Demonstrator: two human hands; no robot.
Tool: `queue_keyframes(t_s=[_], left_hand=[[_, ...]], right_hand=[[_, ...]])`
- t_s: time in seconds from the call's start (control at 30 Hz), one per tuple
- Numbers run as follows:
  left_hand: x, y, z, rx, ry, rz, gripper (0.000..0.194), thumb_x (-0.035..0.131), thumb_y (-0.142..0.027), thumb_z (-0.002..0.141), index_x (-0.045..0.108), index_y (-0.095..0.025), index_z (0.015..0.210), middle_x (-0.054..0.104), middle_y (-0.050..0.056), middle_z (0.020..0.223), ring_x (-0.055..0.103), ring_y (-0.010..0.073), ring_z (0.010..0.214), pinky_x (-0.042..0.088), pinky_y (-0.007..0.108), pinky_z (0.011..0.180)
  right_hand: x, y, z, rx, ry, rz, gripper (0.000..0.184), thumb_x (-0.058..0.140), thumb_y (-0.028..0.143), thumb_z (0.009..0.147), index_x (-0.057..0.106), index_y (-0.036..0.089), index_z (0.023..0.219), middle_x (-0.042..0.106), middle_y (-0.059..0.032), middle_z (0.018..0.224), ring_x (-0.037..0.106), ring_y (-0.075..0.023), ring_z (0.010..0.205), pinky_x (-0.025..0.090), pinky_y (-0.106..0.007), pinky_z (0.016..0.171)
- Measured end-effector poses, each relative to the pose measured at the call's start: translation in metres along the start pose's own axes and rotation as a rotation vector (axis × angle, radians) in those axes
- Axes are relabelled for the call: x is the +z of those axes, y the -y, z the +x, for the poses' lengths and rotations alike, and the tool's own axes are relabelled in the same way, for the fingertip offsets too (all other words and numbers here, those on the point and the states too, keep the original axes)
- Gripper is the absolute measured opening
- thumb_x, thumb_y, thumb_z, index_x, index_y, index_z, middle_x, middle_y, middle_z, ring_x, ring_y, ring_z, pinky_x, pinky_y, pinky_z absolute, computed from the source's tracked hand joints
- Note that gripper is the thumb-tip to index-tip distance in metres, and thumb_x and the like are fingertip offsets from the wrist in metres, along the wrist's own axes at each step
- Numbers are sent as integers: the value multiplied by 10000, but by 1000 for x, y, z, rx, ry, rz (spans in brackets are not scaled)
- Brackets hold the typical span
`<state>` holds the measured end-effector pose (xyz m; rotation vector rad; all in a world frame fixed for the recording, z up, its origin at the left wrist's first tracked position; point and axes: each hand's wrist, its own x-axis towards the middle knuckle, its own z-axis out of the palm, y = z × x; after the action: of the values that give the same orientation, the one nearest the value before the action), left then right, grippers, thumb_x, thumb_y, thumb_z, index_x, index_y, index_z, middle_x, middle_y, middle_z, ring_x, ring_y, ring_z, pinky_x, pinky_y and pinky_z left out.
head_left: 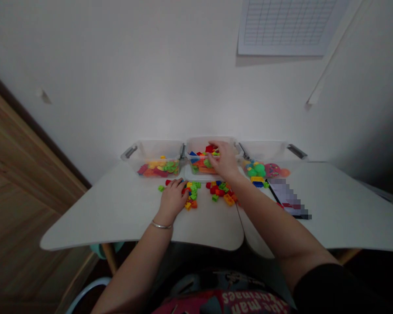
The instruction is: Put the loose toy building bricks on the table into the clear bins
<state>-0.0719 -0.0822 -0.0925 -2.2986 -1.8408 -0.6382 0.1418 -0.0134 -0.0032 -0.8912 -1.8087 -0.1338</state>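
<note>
A person's right hand (pixel 223 160) reaches into the middle clear plastic bin (pixel 199 141), fingers (pixel 213 146) curled among its building bricks, any grip hidden. The left hand (pixel 173 199) lies over loose bricks (pixel 192 194) on the white surface (pixel 118 213), fingers (pixel 180 186) bent down. A careless forearm could scatter the nearby piles.

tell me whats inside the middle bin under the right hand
The clear middle bin holds red, blue, orange and green toy bricks. The right hand reaches in above them, so whatever lies beneath its fingers is covered and cannot be seen.
</note>
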Motion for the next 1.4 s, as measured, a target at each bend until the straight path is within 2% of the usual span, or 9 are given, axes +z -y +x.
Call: queue_keyframes(t_s=[0.13, 0.27, 0.53, 0.67, 0.9, 1.1, 1.2, 1.3, 1.4], left_hand=[[-1, -1, 0, -5, -3, 1, 401, 508, -269, 891, 636, -171, 1258, 607, 120, 1347, 533, 271, 1256, 417, 447, 1096], [-2, -2, 0, -12, 5, 5, 400, 508, -272, 893, 635, -174, 1260, 609, 117, 1344, 534, 279, 1251, 429, 449, 1082], [0, -1, 0, -16, 21, 6, 412, 501, -294, 904, 621, -180, 1282, 595, 105, 1365, 524, 281, 1259, 419, 449, 1087], [1, -1, 1, -24, 21, 9, 411, 509, -297, 903, 621, -187, 1283, 597, 95, 1365, 526, 274, 1257, 418, 440, 1090], [2, 0, 1, -15, 16, 13, 410, 507, -304, 905, 628, -181, 1277, 596, 99, 1366, 525, 277, 1261, 415, 436, 1096], [1, 0, 0, -21, 15, 3, 408, 507, -292, 898, 631, -184, 1271, 599, 102, 1361, 526, 278, 1257, 421, 444, 1090], [0, -1, 0, -14, 14, 7, 404, 505, -284, 895, 631, -190, 1267, 600, 102, 1359, 527, 274, 1257, 422, 444, 1088], [-1, -1, 0, -8, 12, 6, 402, 504, -286, 898, 631, -192, 1268, 600, 101, 1358, 529, 271, 1254, 421, 440, 1089], [-2, -1, -1, -7, 13, 1, 411, 504, -283, 900, 624, -185, 1281, 596, 103, 1363, 528, 273, 1257, 418, 439, 1093]], right_hand=[[4, -22, 34, 147, -13, -45, 299, 525, 230, 863, 611, 159, 1140, 646, -128, 1096, 578, -228, 998, 455, -384, 927], [15, -41, 45, 382, -4, -93, 291, 542, 247, 856, 632, 137, 1111, 669, -120, 1053, 602, -217, 939, 459, -389, 917], [26, -50, 51, 584, 360, -80, 221, 685, 207, 790, 705, 179, 1008, 729, -90, 1009, 660, -178, 884, 488, -325, 847], [28, -51, 52, 618, 423, -50, 287, 678, 192, 786, 685, 167, 1072, 728, -99, 1053, 671, -184, 907, 498, -331, 844], [21, -44, 43, 510, 212, -47, 209, 567, 231, 827, 688, 184, 990, 728, -72, 982, 662, -195, 903, 507, -354, 855], [11, -26, 26, 205, 100, -94, 241, 500, 204, 839, 677, 162, 997, 702, -102, 1026, 610, -228, 995, 445, -385, 957], [11, -7, 2, 66, 127, -107, 265, 493, 189, 849, 666, 163, 1048, 689, -110, 1085, 569, -241, 1075, 400, -391, 1007], [17, 12, -30, -57, 242, -80, 266, 473, 193, 880, 674, 185, 1054, 691, -88, 1098, 561, -223, 1084, 379, -369, 1021], [27, 23, -60, -37, 369, -109, 265, 495, 200, 884, 683, 190, 1071, 685, -83, 1123, 555, -225, 1080, 394, -363, 992]])
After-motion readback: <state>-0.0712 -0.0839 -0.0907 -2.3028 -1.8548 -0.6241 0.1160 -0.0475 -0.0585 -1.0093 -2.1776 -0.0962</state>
